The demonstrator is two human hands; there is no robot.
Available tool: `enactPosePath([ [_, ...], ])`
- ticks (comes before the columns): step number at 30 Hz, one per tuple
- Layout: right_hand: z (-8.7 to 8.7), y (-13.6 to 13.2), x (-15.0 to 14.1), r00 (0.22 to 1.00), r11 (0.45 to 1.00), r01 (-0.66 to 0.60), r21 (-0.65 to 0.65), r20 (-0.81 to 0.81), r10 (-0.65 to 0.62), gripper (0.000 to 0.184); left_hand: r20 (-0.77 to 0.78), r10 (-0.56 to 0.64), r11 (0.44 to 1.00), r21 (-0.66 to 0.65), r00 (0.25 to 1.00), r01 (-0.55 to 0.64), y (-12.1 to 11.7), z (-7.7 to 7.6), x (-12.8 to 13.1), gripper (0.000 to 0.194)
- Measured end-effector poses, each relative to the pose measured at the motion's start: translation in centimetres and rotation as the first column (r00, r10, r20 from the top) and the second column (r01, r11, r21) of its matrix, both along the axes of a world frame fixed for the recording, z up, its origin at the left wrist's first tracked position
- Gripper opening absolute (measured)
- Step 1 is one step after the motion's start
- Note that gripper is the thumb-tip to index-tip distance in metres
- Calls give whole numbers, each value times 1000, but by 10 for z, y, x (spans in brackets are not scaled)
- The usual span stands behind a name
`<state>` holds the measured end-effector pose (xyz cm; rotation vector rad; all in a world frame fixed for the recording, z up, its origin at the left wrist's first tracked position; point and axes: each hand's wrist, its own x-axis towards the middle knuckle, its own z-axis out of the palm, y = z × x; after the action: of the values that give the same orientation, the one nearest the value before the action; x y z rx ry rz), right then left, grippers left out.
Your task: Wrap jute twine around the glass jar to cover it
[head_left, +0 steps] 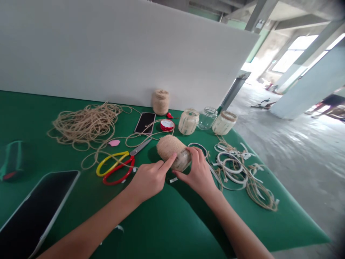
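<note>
A glass jar (182,160) lies tilted over the table, most of its side wound with jute twine (169,145) and bare glass showing at the near end. My right hand (199,171) grips the bare end between thumb and fingers. My left hand (152,178) has its index finger pressed on the edge of the winding, with the other fingers curled. A strand of twine runs into that hand from the loose twine pile (86,124). Scissors with yellow and red handles (118,169) lie to the left of the jar, blades partly apart.
Behind stand a twine-covered jar (161,103), two tape-covered jars (188,122) (224,123) and a clear jar (207,118). A phone (145,123) and red tape roll (167,125) lie nearby. Twine and tape scraps (239,169) sit right; a dark tablet-like device (40,212) lies left.
</note>
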<state>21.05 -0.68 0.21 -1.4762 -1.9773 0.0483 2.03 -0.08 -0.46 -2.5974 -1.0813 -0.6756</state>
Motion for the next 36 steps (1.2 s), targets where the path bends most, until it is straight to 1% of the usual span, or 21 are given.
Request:
enactPosePath([
  [3, 0, -1, -1, 1000, 1000, -1, 1, -5, 1, 66, -6, 12, 1000, -6, 1000, -12, 2, 1, 0, 54],
  [7, -2, 0, 0, 999, 1000, 10, -13, -33, -10, 66, -52, 47, 999, -13, 998, -48, 3, 0, 1, 56],
  [10, -4, 1, 0, 993, 998, 32, -62, -114, -38, 68, -68, 51, 998, -28, 996, -53, 2, -3, 3, 59],
  [12, -6, 0, 0, 986, 991, 37, -126, -156, -57, 69, -59, 33, 998, -49, 998, -36, 2, -4, 3, 60],
  [13, -6, 0, 1, 986, 987, 37, -156, -154, -61, 69, -52, 24, 998, -60, 998, -27, 2, -4, 3, 60],
  [15, -6, 0, 0, 995, 985, 40, -170, -83, -55, 65, -38, 15, 997, -76, 999, -18, 2, -5, 3, 61],
  [18, -5, 0, 0, 994, 994, 82, -68, 84, -76, 64, -23, 17, 996, -85, 1000, -19, 2, -5, 3, 60],
  [20, -4, -1, -1, 986, 994, 107, 0, 125, -107, 71, -22, 21, 997, -79, 1000, -22, 2, -5, 3, 59],
  [21, -4, -1, -2, 987, 994, 110, 13, 119, -111, 76, -25, 23, 997, -76, 999, -25, 2, -6, 2, 59],
  [23, -5, -2, -4, 992, 996, 88, -2, 88, -88, 81, -32, 28, 997, -73, 999, -30, 2, -6, 3, 59],
  [26, -5, -4, -7, 999, 997, 44, -59, 17, -43, 74, -37, 26, 997, -74, 999, -29, 2, -5, 3, 59],
  [30, -2, -3, -5, 998, 996, 16, -88, -55, -21, 68, -10, 3, 998, -57, 1000, -3, 4, -2, 1, 57],
  [33, -1, -2, -3, 998, 992, 28, -122, -53, -34, 66, -7, -10, 999, -47, 1000, 9, 4, 0, 0, 55],
  [36, -1, -2, -2, 997, 986, 71, -154, -2, -72, 68, -18, -4, 998, -55, 1000, 3, 4, 0, 0, 55],
])
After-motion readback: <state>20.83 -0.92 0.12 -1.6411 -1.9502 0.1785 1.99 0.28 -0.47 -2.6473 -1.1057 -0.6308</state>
